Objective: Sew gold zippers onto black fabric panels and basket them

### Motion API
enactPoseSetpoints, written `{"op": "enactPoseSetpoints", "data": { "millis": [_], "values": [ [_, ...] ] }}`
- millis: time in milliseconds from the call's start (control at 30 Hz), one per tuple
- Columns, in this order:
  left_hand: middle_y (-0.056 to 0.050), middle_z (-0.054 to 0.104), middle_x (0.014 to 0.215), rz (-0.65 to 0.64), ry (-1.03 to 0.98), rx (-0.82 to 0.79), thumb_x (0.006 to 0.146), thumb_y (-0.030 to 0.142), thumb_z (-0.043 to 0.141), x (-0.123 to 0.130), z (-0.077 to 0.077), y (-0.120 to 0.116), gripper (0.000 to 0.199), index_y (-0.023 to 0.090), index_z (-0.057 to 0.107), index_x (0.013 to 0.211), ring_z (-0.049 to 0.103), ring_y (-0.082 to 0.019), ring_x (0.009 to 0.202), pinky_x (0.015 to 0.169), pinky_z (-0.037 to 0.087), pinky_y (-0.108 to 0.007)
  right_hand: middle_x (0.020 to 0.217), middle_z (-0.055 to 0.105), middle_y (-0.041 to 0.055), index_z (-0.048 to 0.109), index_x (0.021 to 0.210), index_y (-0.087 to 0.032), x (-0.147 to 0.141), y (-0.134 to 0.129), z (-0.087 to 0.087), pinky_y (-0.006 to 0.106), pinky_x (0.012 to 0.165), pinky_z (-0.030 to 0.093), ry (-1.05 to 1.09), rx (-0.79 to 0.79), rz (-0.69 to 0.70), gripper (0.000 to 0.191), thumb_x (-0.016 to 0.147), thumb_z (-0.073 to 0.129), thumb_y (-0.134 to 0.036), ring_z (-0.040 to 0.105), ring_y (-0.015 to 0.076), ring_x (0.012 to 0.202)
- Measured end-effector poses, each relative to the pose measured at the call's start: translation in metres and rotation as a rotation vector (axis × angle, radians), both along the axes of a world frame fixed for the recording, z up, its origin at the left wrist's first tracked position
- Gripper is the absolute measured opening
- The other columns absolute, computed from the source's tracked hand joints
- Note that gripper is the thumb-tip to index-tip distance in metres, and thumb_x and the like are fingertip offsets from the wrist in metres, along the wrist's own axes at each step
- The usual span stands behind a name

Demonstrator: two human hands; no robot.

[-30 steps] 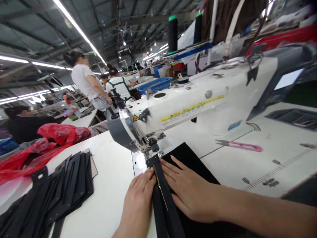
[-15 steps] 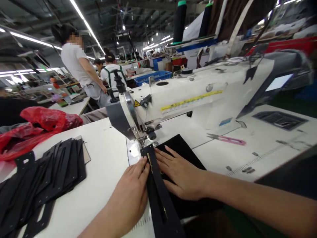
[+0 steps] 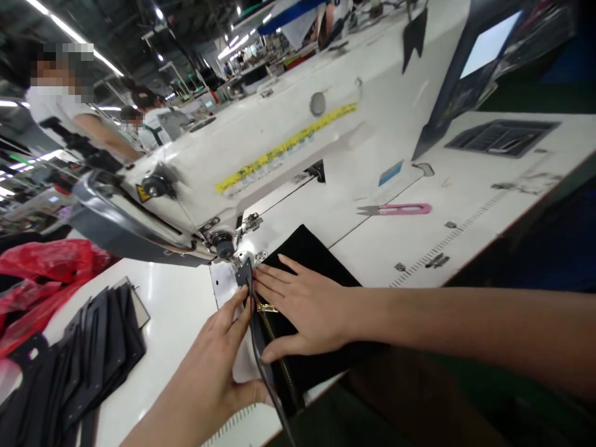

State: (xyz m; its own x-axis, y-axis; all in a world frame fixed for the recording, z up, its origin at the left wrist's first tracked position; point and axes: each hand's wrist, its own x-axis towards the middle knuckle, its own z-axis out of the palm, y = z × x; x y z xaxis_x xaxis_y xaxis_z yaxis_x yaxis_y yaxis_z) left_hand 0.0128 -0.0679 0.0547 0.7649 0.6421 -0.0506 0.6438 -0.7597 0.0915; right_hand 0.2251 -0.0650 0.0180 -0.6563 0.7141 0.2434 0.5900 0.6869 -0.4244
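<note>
A black slotted strip (image 3: 257,346) stands tilted on its edge, its far end by the presser foot of the sewing machine (image 3: 274,124). My left hand (image 3: 218,354) holds the strip from the left, fingertips near the needle area and thumb farther down along it. Flat on the black fabric piece (image 3: 307,248) lies my right hand (image 3: 302,304), fingers stretched toward the needle. Between the hands, a zipper (image 3: 282,360) with gold teeth and a gold slider (image 3: 267,307) shows on the fabric. The needle tip is too small to make out.
Pink-handled thread snips (image 3: 395,210) lie right of the fabric. A pile of black strips (image 3: 100,341) and red plastic (image 3: 46,267) are at left. A dark inset tray (image 3: 503,138) is at the right. Other people stand or sit beyond the machine.
The view has turned and moved closer to the machine. The strip has tilted up from lying flat, uncovering the zipper and its slider. My left thumb now reaches along the strip.
</note>
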Motion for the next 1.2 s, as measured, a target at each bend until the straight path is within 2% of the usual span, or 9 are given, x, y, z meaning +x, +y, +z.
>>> {"op": "enactPoseSetpoints", "data": {
  "millis": [133, 400, 567, 700, 800, 867, 933, 1033, 1200],
  "values": [
    [-0.020, 0.031, 0.139, 0.000, 0.007, 0.041, 0.065, 0.051, 0.072, 0.001, -0.003, 0.000, 0.098, 0.020, 0.018, 0.141, 0.039, -0.037, 0.123, 0.093, 0.044, -0.051, 0.146, 0.016, 0.0213, 0.020, 0.139, 0.004, 0.001, 0.001, 0.001, 0.048, 0.110, 0.001, -0.015, -0.023, -0.004, 0.092, 0.083, 0.038, -0.067, 0.009, 0.0275, 0.136],
    [-0.021, 0.027, 0.140, 0.011, 0.092, 0.033, 0.073, 0.049, 0.064, 0.002, -0.002, -0.002, 0.085, 0.016, 0.022, 0.139, 0.037, -0.035, 0.125, 0.093, 0.044, -0.048, 0.147, 0.012, 0.0205, 0.015, 0.139, 0.004, 0.001, 0.003, 0.002, 0.049, 0.110, 0.000, -0.089, -0.030, -0.001, 0.092, 0.084, 0.036, -0.066, 0.006, 0.0277, 0.136],
    [-0.023, 0.030, 0.138, -0.006, 0.057, 0.081, 0.070, 0.066, 0.058, 0.003, -0.003, -0.002, 0.092, 0.016, 0.022, 0.139, 0.041, -0.038, 0.121, 0.089, 0.045, -0.054, 0.144, 0.021, 0.0232, 0.025, 0.138, 0.003, 0.001, 0.002, -0.002, 0.050, 0.109, 0.002, -0.066, 0.050, 0.001, 0.089, 0.082, 0.041, -0.064, 0.011, 0.0306, 0.135],
    [-0.024, 0.028, 0.140, 0.012, 0.057, 0.004, 0.061, 0.070, 0.064, 0.002, 0.003, -0.005, 0.106, 0.016, 0.018, 0.141, 0.036, -0.039, 0.124, 0.092, 0.043, -0.055, 0.143, 0.027, 0.0215, 0.031, 0.137, -0.003, 0.002, -0.001, -0.001, 0.049, 0.109, 0.005, 0.034, 0.030, -0.002, 0.083, 0.082, 0.042, -0.064, 0.016, 0.0289, 0.135],
    [-0.023, 0.027, 0.142, 0.059, 0.063, -0.083, 0.055, 0.056, 0.077, 0.002, 0.012, -0.008, 0.110, 0.016, 0.021, 0.140, 0.032, -0.038, 0.128, 0.097, 0.039, -0.054, 0.143, 0.029, 0.0179, 0.033, 0.138, -0.009, 0.001, -0.001, 0.001, 0.048, 0.110, 0.008, 0.087, 0.002, 0.003, 0.069, 0.087, 0.042, -0.055, 0.018, 0.0262, 0.134],
    [-0.020, 0.030, 0.142, 0.085, 0.041, -0.113, 0.064, 0.040, 0.074, 0.004, 0.016, -0.010, 0.090, 0.016, 0.028, 0.138, 0.033, -0.034, 0.128, 0.099, 0.038, -0.051, 0.144, 0.027, 0.0165, 0.031, 0.139, -0.011, -0.001, -0.001, 0.002, 0.048, 0.110, 0.009, 0.074, -0.020, 0.010, 0.061, 0.088, 0.043, -0.043, 0.018, 0.0252, 0.135],
    [-0.018, 0.035, 0.140, 0.099, 0.010, -0.085, 0.075, 0.022, 0.061, 0.006, 0.016, -0.011, 0.065, 0.014, 0.035, 0.135, 0.036, -0.029, 0.127, 0.099, 0.040, -0.047, 0.145, 0.025, 0.0150, 0.030, 0.140, -0.012, -0.003, -0.001, 0.002, 0.049, 0.110, 0.009, 0.034, -0.026, 0.023, 0.057, 0.088, 0.041, -0.033, 0.015, 0.0246, 0.135],
    [-0.016, 0.045, 0.133, 0.145, -0.033, 0.059, 0.077, 0.003, 0.045, 0.009, 0.001, -0.011, 0.051, 0.012, 0.045, 0.127, 0.046, -0.025, 0.120, 0.096, 0.045, -0.042, 0.146, 0.022, 0.0117, 0.027, 0.141, -0.015, -0.005, -0.001, 0.001, 0.050, 0.110, 0.011, -0.040, 0.011, 0.042, 0.055, 0.088, 0.039, -0.024, 0.014, 0.0239, 0.135],
    [-0.015, 0.062, 0.114, 0.177, -0.178, 0.419, 0.081, -0.001, 0.038, 0.011, -0.038, -0.005, 0.035, 0.009, 0.058, 0.108, 0.060, -0.024, 0.102, 0.083, 0.055, -0.038, 0.148, 0.018, 0.0091, 0.023, 0.142, -0.016, -0.008, -0.002, 0.002, 0.051, 0.110, 0.013, -0.146, 0.066, 0.064, 0.059, 0.086, 0.039, -0.019, 0.012, 0.0247, 0.136]
  ]
}}
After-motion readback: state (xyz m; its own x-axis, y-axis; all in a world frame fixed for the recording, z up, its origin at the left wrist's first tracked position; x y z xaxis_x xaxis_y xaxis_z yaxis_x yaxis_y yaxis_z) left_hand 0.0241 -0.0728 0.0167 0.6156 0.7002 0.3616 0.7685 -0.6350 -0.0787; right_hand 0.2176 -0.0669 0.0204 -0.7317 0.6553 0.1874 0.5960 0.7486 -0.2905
